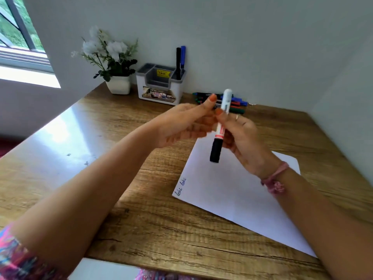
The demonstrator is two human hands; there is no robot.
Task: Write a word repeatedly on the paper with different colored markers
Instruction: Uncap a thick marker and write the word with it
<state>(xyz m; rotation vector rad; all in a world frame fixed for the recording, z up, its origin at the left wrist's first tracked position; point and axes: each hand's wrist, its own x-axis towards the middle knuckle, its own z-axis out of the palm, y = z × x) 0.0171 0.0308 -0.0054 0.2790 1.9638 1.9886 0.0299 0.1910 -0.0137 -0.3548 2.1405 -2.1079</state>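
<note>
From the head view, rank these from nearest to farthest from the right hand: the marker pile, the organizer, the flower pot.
Measured from the right hand:
1. Marker pile, lying on the desk just behind the hand.
2. Organizer, farther back and to the left, against the wall.
3. Flower pot, farthest left, beside the organizer in the corner.

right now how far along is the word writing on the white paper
Early. Two small handwritten words sit at one corner of the white paper sheet; the rest is blank. The right hand holds a white marker with a black cap, the left hand beside it. Coloured markers wait behind.
</note>
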